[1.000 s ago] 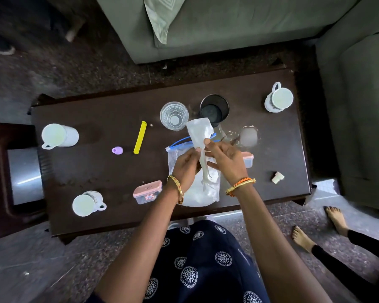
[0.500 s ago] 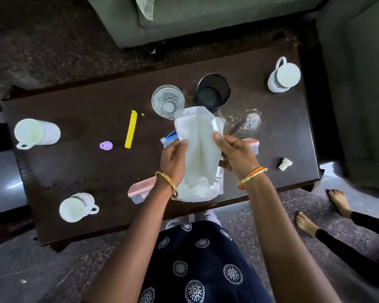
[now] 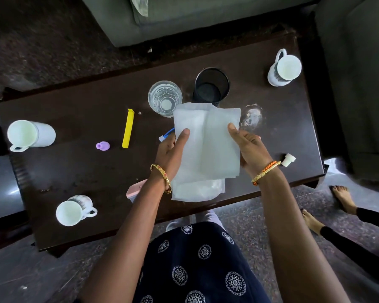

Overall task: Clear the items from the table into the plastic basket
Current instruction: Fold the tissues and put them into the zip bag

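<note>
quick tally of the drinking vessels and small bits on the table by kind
White mugs: 3
Clear glass: 1
Black cup: 1
Yellow clip: 1
Purple cap: 1
White stopper: 1
Total: 8

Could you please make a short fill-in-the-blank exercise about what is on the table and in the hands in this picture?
1. Both the left hand and the right hand hold a translucent ____ pouch.
2. The number of white mugs on the dark table is ____.
3. The long clip lying beside the small purple cap is ____ in colour.
4. The clear glass stands directly to the ____ of the black cup.

Missing words: plastic; three; yellow; left
</note>
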Demonstrator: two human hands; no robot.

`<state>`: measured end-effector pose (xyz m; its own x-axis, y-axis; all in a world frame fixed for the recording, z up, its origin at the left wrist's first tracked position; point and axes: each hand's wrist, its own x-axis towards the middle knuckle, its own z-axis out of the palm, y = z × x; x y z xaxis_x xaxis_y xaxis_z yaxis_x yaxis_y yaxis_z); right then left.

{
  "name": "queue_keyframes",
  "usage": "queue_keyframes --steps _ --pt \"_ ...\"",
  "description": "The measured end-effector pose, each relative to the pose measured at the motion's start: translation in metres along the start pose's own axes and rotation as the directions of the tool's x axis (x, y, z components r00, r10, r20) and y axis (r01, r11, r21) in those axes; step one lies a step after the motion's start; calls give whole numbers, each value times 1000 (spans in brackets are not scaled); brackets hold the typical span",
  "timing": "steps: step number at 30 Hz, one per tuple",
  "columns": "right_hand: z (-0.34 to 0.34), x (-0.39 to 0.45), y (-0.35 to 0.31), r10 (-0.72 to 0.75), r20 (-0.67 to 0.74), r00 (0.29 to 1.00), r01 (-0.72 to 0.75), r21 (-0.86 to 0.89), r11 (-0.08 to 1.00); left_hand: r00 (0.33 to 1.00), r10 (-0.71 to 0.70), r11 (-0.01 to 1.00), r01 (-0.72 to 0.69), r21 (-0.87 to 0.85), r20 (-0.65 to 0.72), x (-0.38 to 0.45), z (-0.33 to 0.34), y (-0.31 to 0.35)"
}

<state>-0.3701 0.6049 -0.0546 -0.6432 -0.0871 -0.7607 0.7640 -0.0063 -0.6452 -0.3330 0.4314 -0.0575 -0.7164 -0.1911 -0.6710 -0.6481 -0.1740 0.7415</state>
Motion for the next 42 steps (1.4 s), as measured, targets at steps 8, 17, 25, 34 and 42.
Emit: queue_keyframes --steps 8,17,25,34,42 --pt "10 -10 -2 -340 -59 939 296 -368 881 949 308 881 -257 398 -70 -6 19 7" --pt "30 -21 11 -495 -53 867 384 -564 731 945 312 899 -260 351 -98 -11 45 16" --pt "23 -11 9 -373 -27 927 320 -459 829 978 204 941 -206 268 34 -6 37 20" --pt "17 -5 0 -146 -25 989 143 -101 985 995 96 992 -98 85 22 5 32 23" --pt "23 2 -4 -263 -39 964 246 -244 938 972 233 947 -220 234 -30 9 33 22"
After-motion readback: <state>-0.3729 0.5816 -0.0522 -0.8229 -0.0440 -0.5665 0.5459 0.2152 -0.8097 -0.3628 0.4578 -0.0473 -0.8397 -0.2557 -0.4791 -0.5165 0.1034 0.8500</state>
